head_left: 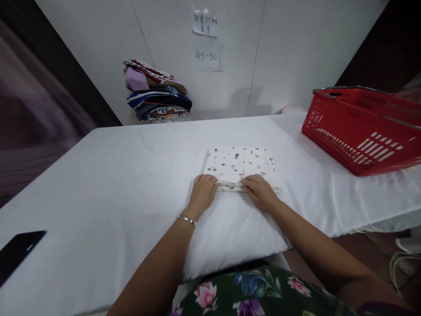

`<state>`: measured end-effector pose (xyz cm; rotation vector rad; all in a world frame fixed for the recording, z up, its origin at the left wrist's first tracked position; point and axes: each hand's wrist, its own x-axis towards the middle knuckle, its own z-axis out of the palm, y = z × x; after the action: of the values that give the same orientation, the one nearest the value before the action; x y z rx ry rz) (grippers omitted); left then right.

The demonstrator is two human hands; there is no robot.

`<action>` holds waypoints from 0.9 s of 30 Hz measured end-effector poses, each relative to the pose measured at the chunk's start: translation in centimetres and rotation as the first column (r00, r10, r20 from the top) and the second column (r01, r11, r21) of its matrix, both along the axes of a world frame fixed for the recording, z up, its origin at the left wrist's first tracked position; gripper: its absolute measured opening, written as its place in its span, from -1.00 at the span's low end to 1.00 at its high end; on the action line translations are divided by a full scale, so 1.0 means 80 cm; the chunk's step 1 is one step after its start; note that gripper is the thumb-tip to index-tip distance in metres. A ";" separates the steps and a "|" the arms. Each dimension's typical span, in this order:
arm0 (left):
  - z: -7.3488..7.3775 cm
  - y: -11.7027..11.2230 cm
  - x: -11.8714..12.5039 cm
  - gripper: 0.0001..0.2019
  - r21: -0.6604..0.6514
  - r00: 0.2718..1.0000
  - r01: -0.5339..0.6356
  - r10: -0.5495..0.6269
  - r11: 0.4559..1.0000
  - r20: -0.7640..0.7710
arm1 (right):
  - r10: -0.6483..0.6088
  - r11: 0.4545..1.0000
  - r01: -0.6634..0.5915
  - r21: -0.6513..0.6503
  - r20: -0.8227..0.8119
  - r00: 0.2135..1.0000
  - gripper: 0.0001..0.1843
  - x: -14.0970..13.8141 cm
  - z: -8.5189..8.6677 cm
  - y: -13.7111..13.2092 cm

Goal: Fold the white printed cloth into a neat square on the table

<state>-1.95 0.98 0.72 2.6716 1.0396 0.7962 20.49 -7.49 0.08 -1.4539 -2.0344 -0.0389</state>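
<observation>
A folded white cloth point(241, 163) printed with small dark and coloured figures lies flat on the white-covered table point(131, 188). Its layered near edge faces me. My left hand point(203, 189) is at the cloth's near left corner, fingers curled over the edge with the thumb against the layers. Further right along the same edge, my right hand point(261, 192) pinches the layers between thumb and fingers. A silver bracelet point(187, 219) is on my left wrist.
A red plastic basket point(355, 131) with metal handles stands on the right of the table. Folded fabrics point(158, 94) are stacked at the back left against the wall. A dark flat device point(19, 252) lies at the left edge. Paper signs point(206, 56) hang on the wall.
</observation>
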 end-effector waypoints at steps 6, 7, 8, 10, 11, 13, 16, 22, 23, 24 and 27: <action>0.000 0.000 0.000 -0.82 -0.006 1.000 -0.001 0.001 1.000 -0.008 | -0.008 0.999 0.005 0.039 0.054 0.998 -0.72 0.000 0.001 -0.001; 0.000 0.000 0.000 -0.82 -0.008 1.000 -0.001 0.001 1.000 -0.010 | -0.009 0.999 0.006 0.047 0.060 0.998 -0.72 0.000 0.001 -0.002; 0.000 0.000 0.000 -0.82 -0.008 1.000 -0.002 0.002 1.000 -0.011 | -0.007 0.999 0.004 0.050 0.068 0.998 -0.72 -0.001 0.001 -0.002; -0.001 0.001 0.000 -0.83 -0.003 1.000 0.000 0.000 1.000 -0.013 | 0.001 0.999 -0.004 0.043 0.085 0.996 -0.72 0.000 0.001 -0.003; -0.001 0.001 -0.001 -0.83 0.001 1.000 0.003 -0.003 1.000 -0.013 | 0.005 0.999 -0.009 0.035 0.091 0.996 -0.72 0.000 0.000 -0.003; -0.002 0.001 -0.001 -0.83 0.004 1.000 0.009 -0.009 1.000 -0.008 | 0.020 1.000 -0.022 0.018 0.094 0.995 -0.72 0.000 -0.001 -0.002; -0.002 0.001 -0.001 -0.82 -0.001 1.000 0.008 -0.008 1.000 0.000 | 0.032 0.999 -0.034 0.018 0.075 0.997 -0.72 0.001 -0.001 -0.001; 0.001 0.000 -0.002 -0.81 -0.019 1.000 0.012 -0.012 1.000 -0.001 | -0.020 0.997 0.020 0.068 0.002 1.000 -0.73 -0.003 0.003 -0.003; 0.002 0.000 -0.002 -0.82 -0.019 1.000 0.012 -0.012 1.000 0.001 | -0.018 0.997 0.018 0.074 -0.002 1.000 -0.73 -0.003 0.003 -0.003; 0.002 0.000 -0.001 -0.82 -0.019 1.000 0.011 -0.011 1.000 0.004 | -0.013 0.997 0.013 0.078 0.001 1.000 -0.72 -0.003 0.003 -0.003; 0.001 0.000 -0.002 -0.83 -0.018 1.000 0.009 -0.009 1.000 0.005 | -0.004 0.998 0.001 0.069 0.042 0.999 -0.69 -0.001 -0.001 -0.003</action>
<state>-2.07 0.96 0.81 2.6558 1.0280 0.7871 20.39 -7.72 0.02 -1.4244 -2.0445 -0.1402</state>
